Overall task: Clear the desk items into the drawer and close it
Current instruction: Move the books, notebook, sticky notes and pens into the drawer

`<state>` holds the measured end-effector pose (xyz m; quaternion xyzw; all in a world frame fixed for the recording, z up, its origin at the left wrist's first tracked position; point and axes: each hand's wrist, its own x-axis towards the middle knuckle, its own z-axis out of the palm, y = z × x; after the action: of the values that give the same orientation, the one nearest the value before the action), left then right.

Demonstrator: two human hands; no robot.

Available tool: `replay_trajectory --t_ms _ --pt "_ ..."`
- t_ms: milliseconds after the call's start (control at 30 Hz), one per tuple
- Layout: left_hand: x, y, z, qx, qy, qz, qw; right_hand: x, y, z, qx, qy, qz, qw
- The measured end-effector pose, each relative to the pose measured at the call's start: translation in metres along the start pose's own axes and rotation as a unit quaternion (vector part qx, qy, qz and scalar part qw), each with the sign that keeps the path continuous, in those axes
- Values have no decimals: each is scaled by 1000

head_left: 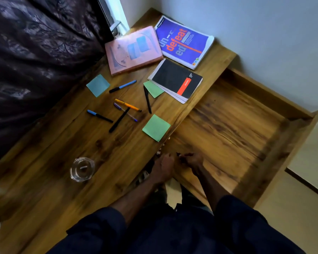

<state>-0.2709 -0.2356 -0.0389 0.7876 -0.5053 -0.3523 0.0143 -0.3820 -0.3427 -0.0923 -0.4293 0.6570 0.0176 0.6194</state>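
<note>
Wooden desk [62, 143] beside grey wall [264, 24], drawer [228, 125] open; both hands' grip indiscernible

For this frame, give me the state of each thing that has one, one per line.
Drawer: pulled open, nothing visible inside.
Pink book: closed, on the desk.
Blue book: closed, on the desk.
Black notepad: closed, overlapping a green sticky note.
Glass ashtray: upright, on the desk.
Left hand: at the drawer's near edge, grip unclear.
Right hand: same.
</note>
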Motion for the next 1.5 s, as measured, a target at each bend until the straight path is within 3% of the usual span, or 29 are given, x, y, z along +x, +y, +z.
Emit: replay_trajectory --t_ms 233,633,967,1200,1367,1433,1500 --pt "1 2 4 24 2 -33 999 22 5 14 -14 9 0 1000" --pt "-3 1 2 -36 108 -25 993 3 -2 3 -21 35 -27 999" --pt "-27 -22 -31 -101 218 23 970 -56 -55 8 46 62 -226 971" --pt "-33 -81 -86 -79 323 -64 941 -80 -114 43 -84 37 -407 909" --pt "-31 -129 -111 -50 276 -158 947 -78 -144 88 -388 22 -489 781" --pt "-33 -145 -118 -38 255 -176 950 -76 -150 106 -450 29 -513 730" --pt "-35 -159 -123 -26 254 -179 950 -74 -156 122 -488 25 -518 702"
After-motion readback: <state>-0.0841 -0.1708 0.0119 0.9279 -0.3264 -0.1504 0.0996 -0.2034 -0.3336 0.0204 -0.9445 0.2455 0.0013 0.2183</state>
